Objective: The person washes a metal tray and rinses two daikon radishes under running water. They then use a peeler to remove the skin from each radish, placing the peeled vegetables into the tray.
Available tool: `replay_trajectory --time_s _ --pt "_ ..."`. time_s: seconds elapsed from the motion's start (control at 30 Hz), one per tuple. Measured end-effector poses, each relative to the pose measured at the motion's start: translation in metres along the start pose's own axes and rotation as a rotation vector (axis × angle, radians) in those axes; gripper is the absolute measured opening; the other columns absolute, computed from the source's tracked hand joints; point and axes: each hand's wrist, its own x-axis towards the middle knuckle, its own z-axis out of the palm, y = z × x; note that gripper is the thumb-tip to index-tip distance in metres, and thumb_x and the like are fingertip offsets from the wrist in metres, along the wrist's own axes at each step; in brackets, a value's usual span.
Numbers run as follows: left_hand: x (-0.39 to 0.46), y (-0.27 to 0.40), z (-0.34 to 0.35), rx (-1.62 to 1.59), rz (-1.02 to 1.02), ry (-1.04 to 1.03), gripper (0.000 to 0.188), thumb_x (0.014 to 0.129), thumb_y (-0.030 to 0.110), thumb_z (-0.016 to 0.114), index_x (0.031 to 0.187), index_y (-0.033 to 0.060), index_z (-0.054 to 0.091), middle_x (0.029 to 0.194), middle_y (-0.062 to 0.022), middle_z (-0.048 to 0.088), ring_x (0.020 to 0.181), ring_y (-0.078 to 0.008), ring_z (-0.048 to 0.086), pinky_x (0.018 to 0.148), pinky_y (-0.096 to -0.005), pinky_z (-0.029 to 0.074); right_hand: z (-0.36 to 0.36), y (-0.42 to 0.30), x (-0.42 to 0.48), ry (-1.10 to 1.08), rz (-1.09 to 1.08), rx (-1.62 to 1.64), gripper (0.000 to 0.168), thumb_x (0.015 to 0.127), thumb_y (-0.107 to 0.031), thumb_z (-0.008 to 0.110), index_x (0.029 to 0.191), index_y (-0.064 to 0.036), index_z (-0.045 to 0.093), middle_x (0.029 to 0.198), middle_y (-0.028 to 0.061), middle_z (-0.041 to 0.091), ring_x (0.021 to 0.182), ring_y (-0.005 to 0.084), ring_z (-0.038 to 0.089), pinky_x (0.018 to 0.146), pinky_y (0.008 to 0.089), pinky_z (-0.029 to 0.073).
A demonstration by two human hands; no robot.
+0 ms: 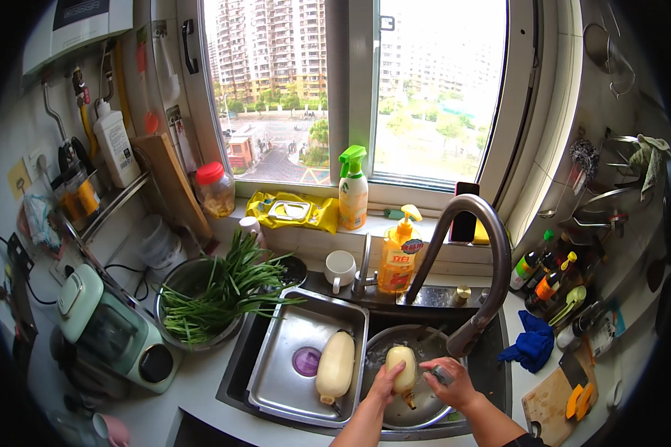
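My left hand [387, 383] grips a pale, peeled lotus root segment [401, 360], tilted over a round metal basin [384, 416] in the right side of the sink. The lotus root's dark, brownish end points down toward me. Just to its right, my right hand [452, 384] is closed around a small tool [443, 375] with a greyish handle. The fingers cover most of this tool, so its exact kind cannot be told. A second pale lotus root [335, 366] lies in the rectangular stainless-steel tray [279, 341] on the left, beside a round purple patch.
A curved dark faucet [500, 246] arches over the basin's right side. Left of the sink, a metal bowl [165, 321] holds long green leaves [223, 296]. Behind stand a white mug [340, 267] and an orange pump bottle [397, 260]. A cutting board [548, 399] lies right.
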Motion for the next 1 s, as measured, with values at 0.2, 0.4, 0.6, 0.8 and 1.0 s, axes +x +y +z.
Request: replay_trajectory --time_s 0.2,0.4,0.6,0.8,1.0 --pt "-0.002 0.001 0.002 -0.024 0.025 -0.032 0.056 0.079 0.031 0.069 0.124 0.0078 0.044 0.111 -0.0065 0.056 0.098 -0.0180 0.057 0.082 -0.0339 0.048 -0.003 -0.040 0.039 -0.033 0.046 0.192 0.039 0.082 -0.009 0.059 0.120 -0.001 0.054 0.134 0.0217 0.041 0.123 0.0310 0.042 0.102 0.0365 0.032" --pt "0.008 -0.011 -0.006 -0.082 0.016 -0.009 0.060 0.077 0.030 0.072 0.124 0.0092 0.042 0.111 -0.0067 0.055 0.098 -0.0190 0.056 0.083 -0.0356 0.048 -0.019 0.002 0.034 0.223 0.279 0.444 0.040 0.092 -0.015 0.049 0.130 -0.003 0.045 0.133 0.0131 0.043 0.120 0.0226 0.042 0.098 0.0347 0.034" --pt "-0.003 0.003 0.000 -0.106 0.154 -0.129 0.056 0.074 0.021 0.072 0.120 0.0078 0.044 0.107 -0.0062 0.056 0.096 -0.0183 0.056 0.083 -0.0333 0.048 -0.040 0.046 0.049 0.112 0.384 0.304 0.029 0.097 -0.028 0.042 0.106 -0.005 0.058 0.097 0.0049 0.058 0.091 0.0136 0.056 0.079 0.0280 0.045" --pt "-0.008 0.010 0.015 -0.018 0.110 -0.224 0.069 0.067 0.018 0.076 0.126 0.0069 0.042 0.112 -0.0046 0.054 0.103 -0.0172 0.052 0.092 -0.0335 0.042 -0.012 0.042 0.057 0.284 0.631 0.838 0.023 0.091 -0.028 0.056 0.098 -0.006 0.053 0.077 0.0050 0.059 0.070 0.0153 0.061 0.063 0.0289 0.053" --pt "-0.010 0.012 0.019 0.039 0.117 -0.280 0.077 0.063 0.017 0.079 0.129 0.0047 0.041 0.114 -0.0055 0.054 0.105 -0.0166 0.052 0.092 -0.0319 0.042 0.006 0.046 0.069 0.412 0.801 0.926 0.023 0.085 -0.031 0.064 0.097 -0.014 0.054 0.071 -0.0019 0.057 0.068 0.0079 0.058 0.059 0.0240 0.047"
